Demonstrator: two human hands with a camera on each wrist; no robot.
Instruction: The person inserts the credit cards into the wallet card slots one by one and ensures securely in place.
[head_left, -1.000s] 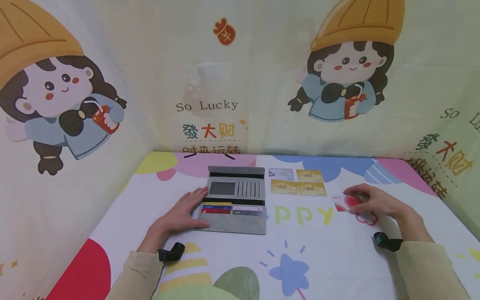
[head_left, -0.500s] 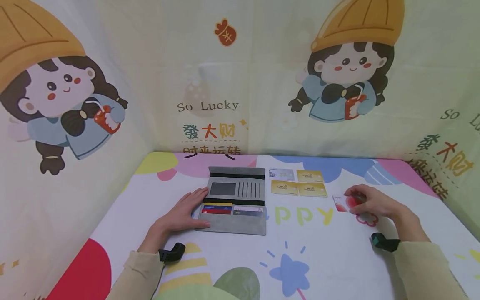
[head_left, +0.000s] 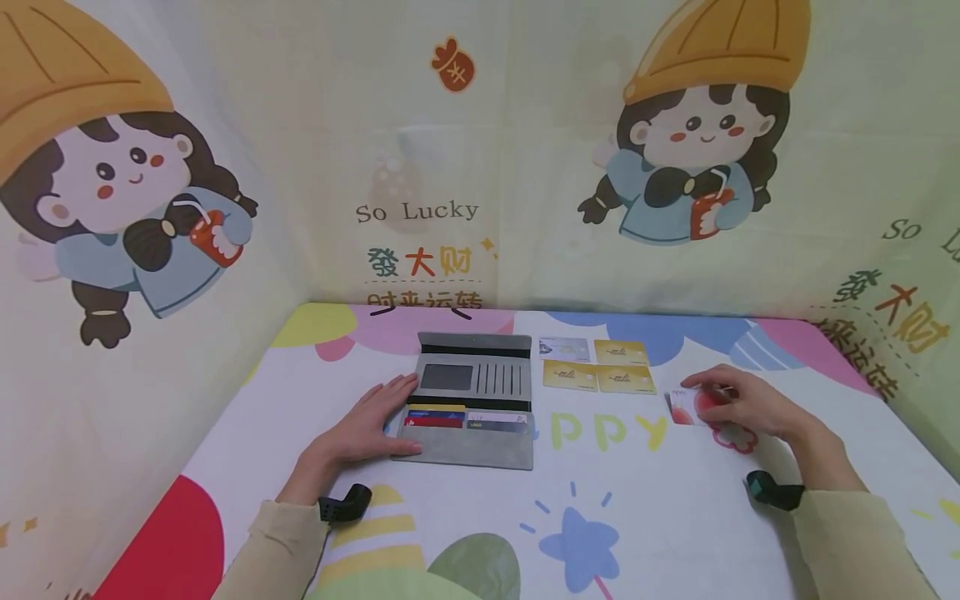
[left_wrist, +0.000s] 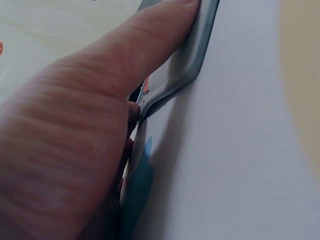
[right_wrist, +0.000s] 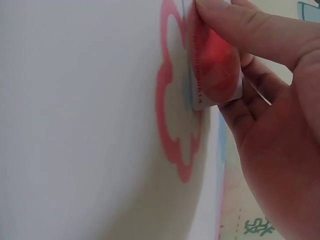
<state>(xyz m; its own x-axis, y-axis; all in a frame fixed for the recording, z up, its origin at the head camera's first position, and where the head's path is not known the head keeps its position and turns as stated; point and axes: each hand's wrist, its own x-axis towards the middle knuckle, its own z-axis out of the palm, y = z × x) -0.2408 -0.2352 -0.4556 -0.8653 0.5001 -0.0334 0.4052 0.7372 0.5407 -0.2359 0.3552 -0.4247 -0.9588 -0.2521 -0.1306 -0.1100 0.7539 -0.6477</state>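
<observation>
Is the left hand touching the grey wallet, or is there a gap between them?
Touching. In the left wrist view the left hand lays its thumb flat on the edge of the grey wallet; the head view shows its fingers on the wallet's left side.

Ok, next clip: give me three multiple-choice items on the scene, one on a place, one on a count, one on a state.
1. Where is the left hand?
A. on the wallet's left edge
B. on the gold cards
C. lifted off the table

2. How many gold cards lie beside the wallet?
A. one
B. three
C. five

3. How is the red-and-white card?
A. inside the wallet
B. pinched in the right hand
C. lying untouched

Key: 1 A, fingers press the grey edge; 2 B, three gold plus one pale card; 3 B, thumb and fingers curl round it.
</observation>
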